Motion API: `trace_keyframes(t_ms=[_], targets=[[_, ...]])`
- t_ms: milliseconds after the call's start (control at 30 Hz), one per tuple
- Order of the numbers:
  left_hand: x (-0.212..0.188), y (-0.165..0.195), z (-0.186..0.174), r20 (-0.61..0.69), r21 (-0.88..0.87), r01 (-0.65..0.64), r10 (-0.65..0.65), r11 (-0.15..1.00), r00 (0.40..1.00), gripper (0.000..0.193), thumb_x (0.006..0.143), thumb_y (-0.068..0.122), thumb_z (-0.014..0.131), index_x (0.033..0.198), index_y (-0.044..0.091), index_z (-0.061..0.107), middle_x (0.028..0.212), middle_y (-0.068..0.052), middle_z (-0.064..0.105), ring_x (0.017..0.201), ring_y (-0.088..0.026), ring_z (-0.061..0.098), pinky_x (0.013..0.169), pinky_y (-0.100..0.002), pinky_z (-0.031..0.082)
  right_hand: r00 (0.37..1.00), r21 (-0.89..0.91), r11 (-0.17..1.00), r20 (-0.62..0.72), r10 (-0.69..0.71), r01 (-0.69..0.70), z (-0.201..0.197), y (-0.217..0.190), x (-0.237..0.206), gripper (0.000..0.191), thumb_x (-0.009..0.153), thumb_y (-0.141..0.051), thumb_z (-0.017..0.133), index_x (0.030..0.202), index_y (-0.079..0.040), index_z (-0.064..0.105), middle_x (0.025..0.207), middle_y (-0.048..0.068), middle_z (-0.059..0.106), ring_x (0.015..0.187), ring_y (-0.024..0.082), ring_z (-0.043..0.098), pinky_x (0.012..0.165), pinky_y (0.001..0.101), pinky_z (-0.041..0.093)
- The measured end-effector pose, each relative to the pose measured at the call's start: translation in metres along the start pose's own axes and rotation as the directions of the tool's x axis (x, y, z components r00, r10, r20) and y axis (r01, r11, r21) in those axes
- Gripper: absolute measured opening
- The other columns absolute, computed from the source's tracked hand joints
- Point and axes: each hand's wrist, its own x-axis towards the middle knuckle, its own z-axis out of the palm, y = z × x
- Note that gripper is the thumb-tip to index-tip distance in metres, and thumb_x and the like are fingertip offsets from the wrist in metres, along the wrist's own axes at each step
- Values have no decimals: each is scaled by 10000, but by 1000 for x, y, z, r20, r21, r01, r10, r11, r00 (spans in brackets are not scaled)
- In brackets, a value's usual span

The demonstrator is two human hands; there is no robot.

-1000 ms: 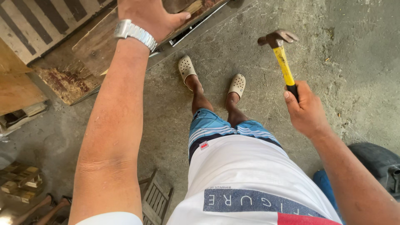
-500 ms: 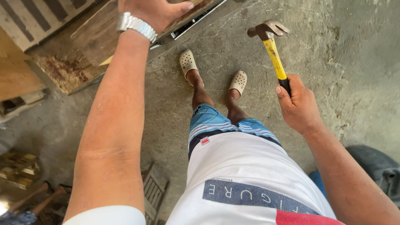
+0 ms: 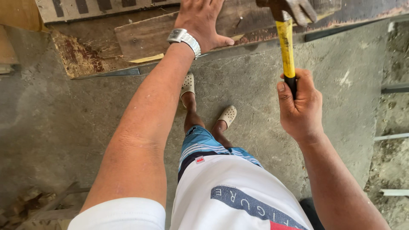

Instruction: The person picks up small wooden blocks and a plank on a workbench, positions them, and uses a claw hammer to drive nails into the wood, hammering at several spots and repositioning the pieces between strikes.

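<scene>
Perforated cream clogs point(image 3: 228, 116) stand on the grey concrete floor point(image 3: 64, 136); broken wood scraps point(image 3: 30, 204) lie at the floor's lower-left corner.

hammer handle point(image 3: 286, 47): it was bright yellow, with a black grip where my right hand point(image 3: 300, 104) closed around it
hammer head point(image 3: 294, 7): dark, rusty brown
watch point(image 3: 184, 39): silver metal band on my left wrist
plank point(image 3: 140, 38): weathered brown, stained darker in patches
shorts point(image 3: 204, 145): blue with white and dark stripes
clogs point(image 3: 228, 116): cream, dotted with small holes
floor point(image 3: 64, 127): grey concrete, mottled
</scene>
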Motion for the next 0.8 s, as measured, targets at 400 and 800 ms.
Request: trace_keyframes(t_ms=[400, 800], targets=[[2, -1, -10, -9, 69, 39, -38, 997, 999, 1106, 598, 842, 809, 1350, 72, 556, 1364, -148, 479, 1310, -319, 394, 1063, -498, 325, 991, -28, 994, 87, 106, -104, 17, 0, 22, 159, 1101, -209, 562, 1165, -66, 537, 778, 4, 555, 636, 75, 512, 545, 261, 432], [3, 0, -18, 126, 37, 77, -81, 996, 989, 1099, 666, 811, 784, 1444, 85, 507, 1397, -115, 455, 1303, -302, 378, 1093, -477, 303, 844, -408, 825, 196, 498, -392, 11, -28, 35, 164, 1056, -289, 483, 1012, -131, 489, 700, 4, 558, 562, 183, 541, 446, 343, 456]])
